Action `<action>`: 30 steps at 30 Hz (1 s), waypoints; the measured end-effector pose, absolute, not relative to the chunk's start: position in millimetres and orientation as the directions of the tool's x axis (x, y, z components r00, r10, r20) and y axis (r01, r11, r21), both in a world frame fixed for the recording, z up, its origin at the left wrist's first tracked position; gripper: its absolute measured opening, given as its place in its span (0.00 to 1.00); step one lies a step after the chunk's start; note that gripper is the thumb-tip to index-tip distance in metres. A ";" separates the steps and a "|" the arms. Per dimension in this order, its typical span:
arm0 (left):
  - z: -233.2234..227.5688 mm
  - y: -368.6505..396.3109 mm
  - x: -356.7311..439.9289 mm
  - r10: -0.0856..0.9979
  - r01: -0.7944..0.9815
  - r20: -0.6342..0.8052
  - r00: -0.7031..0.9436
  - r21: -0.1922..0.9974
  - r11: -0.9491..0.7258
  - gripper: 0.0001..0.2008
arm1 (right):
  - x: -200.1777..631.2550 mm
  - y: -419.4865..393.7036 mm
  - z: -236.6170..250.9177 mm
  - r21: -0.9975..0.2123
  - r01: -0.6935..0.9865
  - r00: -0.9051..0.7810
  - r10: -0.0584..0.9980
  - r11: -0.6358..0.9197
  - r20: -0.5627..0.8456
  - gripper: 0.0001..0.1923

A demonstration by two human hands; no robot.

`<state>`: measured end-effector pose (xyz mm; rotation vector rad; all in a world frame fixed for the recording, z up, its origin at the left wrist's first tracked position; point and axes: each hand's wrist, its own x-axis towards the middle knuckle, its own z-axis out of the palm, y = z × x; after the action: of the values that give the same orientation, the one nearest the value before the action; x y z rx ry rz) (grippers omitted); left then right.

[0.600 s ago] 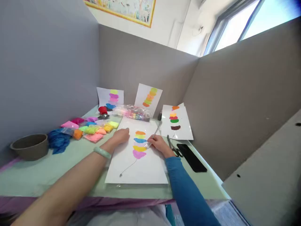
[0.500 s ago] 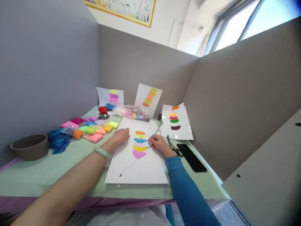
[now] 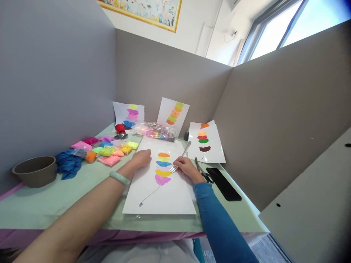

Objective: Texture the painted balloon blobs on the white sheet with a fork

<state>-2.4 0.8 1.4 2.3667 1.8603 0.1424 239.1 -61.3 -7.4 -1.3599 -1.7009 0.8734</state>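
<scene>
A white sheet (image 3: 153, 197) lies on the green table in front of me, with a column of coloured patches (image 3: 163, 168) running from orange at the top to purple at the bottom and a thin dark line below. My right hand (image 3: 188, 168), in a blue sleeve, grips a metal fork (image 3: 181, 156) with its tines touching the right edge of the yellow patch. My left hand (image 3: 141, 158), with a pale green bangle on the wrist, rests flat on the sheet's left side.
Small bags of coloured material (image 3: 109, 148) and a blue bundle (image 3: 67, 163) lie at left beside a grey bowl (image 3: 35, 170). Three other painted sheets (image 3: 207, 144) stand or lie at the back. Scissors (image 3: 202, 171) and a black phone (image 3: 223, 183) sit to the right. Grey partitions enclose the table.
The view has sharpened slightly. Both hands and the fork stay almost where they were.
</scene>
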 end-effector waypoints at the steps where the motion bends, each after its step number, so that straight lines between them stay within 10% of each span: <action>1: 1.5 0.7 -2.4 0.972 0.959 -0.004 0.237 0.159 -0.233 0.14 | 238.9 -62.2 -6.6 -0.878 0.434 -0.139 0.978 0.202 0.157 0.09; 30: 2.3 -0.4 -2.6 0.972 0.958 -0.003 0.236 0.169 -0.232 0.14 | 240.0 -55.4 -13.8 -0.855 0.463 -0.160 0.971 0.233 0.178 0.09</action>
<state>-2.6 -0.4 2.3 2.3602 1.8562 0.1542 240.0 -55.4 -13.8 -1.3333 -1.7480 0.8460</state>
